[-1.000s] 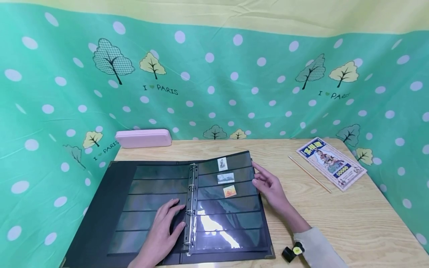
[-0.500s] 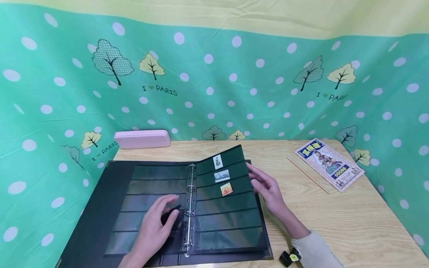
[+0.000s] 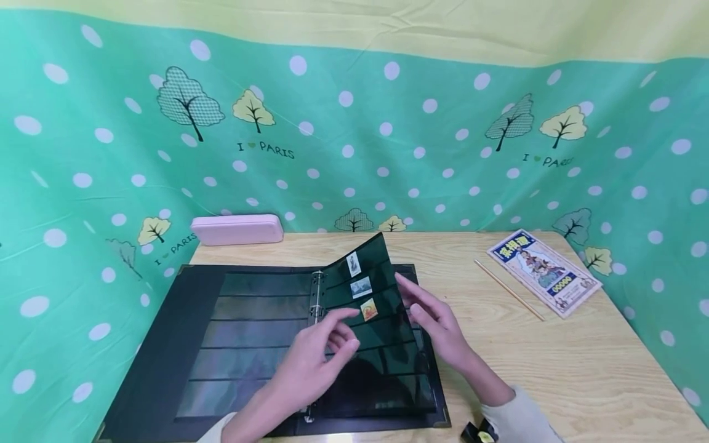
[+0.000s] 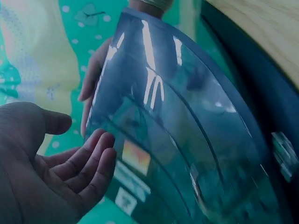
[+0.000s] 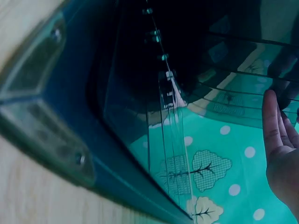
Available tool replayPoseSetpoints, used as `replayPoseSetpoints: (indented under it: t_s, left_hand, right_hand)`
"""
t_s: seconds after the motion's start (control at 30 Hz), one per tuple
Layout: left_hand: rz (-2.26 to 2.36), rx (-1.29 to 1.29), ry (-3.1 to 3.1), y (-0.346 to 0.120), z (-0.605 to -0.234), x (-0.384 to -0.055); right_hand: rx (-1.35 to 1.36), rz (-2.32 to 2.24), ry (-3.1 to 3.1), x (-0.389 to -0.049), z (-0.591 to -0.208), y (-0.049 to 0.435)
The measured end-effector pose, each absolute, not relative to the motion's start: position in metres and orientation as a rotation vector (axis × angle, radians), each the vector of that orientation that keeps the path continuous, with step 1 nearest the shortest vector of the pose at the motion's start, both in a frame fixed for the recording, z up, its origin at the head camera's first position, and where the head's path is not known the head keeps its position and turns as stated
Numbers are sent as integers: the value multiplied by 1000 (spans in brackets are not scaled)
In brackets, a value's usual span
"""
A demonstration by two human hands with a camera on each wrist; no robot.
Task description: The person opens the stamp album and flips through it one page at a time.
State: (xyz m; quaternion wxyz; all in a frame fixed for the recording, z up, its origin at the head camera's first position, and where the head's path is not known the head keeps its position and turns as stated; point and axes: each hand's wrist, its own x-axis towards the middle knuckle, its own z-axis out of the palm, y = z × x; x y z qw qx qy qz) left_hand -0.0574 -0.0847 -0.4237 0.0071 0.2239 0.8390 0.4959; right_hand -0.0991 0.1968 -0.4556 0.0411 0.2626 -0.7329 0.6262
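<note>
A black stamp album (image 3: pixel 160 344) lies spread on the table, its ring spine (image 3: pixel 317 295) in the middle. One dark page (image 3: pixel 382 332) is lifted and bowed at its outer edge. Three stamps (image 3: pixel 361 287) sit in its upper strips. My right hand (image 3: pixel 443 323) is at that outer edge; in the right wrist view its fingers (image 5: pixel 271 121) lie straight against the back of the page. My left hand (image 3: pixel 312 363), loosely bent and holding nothing, hovers over the page's front near the lowest stamp. In the left wrist view, its fingertips are close to the page (image 4: pixel 154 107); contact is unclear.
A pink case (image 3: pixel 238 229) stands at the back left. On the right lie a thin wooden stick (image 3: pixel 509 289) and a printed booklet (image 3: pixel 545 272). A small black object (image 3: pixel 479 432) is by the right sleeve. A green dotted curtain (image 3: pixel 354 154) hangs behind the table.
The page's outer edge has risen and swung leftward, with my right hand following it. My left hand has left the left-hand page and moved right, over the lifted page.
</note>
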Motion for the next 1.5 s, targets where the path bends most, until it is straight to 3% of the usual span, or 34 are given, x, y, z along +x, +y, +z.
replayPoseSetpoints:
  t_s: [0.5,0.93,1.1,1.27,1.4,1.5]
  left_hand:
    - [1739,418,2508,-33,-407,-64]
    - [1664,484,2612,-39,-405,-64]
    - [1637,481,2684,-48,-397,-66]
    - [1624,461,2743,-58,-386,-66]
    - [1595,471,2781,-68,-375,-66]
    - [1641,445,2750,-77,-366,-65]
  right_hand:
    - [1062,2023,-2259,-80,-441,183]
    - [1247,2079,-2181,-79,-440,177]
    - [1161,2032,-2219,-94,-453,180]
    - [931,1537,-2654,-107,-471,193]
    - [1007,1042,-2977,-111,-481,204]
    - [1062,943,-3075,-113,-486,209]
